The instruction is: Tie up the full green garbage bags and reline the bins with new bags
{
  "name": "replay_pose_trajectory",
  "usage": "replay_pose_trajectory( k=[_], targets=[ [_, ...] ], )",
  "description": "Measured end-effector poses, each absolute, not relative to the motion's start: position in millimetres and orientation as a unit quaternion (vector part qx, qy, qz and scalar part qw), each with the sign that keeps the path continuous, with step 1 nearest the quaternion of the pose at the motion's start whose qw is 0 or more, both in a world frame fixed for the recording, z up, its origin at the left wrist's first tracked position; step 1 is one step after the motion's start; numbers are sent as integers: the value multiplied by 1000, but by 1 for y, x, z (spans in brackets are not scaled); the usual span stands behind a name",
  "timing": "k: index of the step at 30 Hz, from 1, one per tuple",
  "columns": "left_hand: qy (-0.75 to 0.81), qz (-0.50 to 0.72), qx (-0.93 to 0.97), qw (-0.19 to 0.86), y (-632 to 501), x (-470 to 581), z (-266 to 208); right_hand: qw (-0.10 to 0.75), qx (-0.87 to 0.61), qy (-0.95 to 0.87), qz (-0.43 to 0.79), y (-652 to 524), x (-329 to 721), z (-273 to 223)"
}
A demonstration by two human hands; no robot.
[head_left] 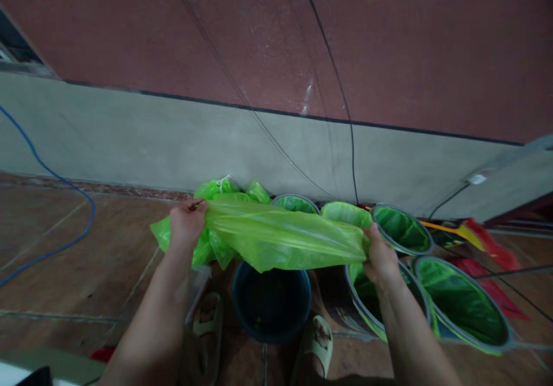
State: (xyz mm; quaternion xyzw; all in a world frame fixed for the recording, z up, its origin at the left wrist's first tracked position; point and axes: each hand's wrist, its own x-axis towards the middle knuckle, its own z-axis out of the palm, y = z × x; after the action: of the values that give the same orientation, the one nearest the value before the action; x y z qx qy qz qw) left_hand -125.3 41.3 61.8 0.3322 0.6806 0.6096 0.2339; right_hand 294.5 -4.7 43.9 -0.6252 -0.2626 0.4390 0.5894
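Fingers (192, 210) of both hands pinch the green bag (280, 236) taut over the empty bin (271, 305); looks flimsy, slippery, best held by the edges.

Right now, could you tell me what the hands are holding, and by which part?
Both hold one green bag, stretched over the dark bin: the left hand grips its left end, the right hand its right end.

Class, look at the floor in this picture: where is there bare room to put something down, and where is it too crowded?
Bare floor lies left of the left hand, bordered by the blue cable and the grey wall base. It is crowded on the right: lined bins sit close together, the unlined bucket stands between the sandals, and the green bag spans both hands.
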Motion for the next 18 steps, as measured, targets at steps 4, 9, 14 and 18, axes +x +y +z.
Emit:
replay_pose_trajectory(
  k=[4,9,14,18],
  targets=[
    [666,608,338,268,40,-120,64,440,-630,-282,575,-13,288,48],
    [637,626,325,310,38,-116,72,447,-580,-335,593,-18,282,52],
    [595,659,339,311,38,-118,72,513,-396,-414,640,-36,298,64],
    [583,671,339,309,38,-120,72,358,-350,-419,757,-38,284,62]
  ],
)
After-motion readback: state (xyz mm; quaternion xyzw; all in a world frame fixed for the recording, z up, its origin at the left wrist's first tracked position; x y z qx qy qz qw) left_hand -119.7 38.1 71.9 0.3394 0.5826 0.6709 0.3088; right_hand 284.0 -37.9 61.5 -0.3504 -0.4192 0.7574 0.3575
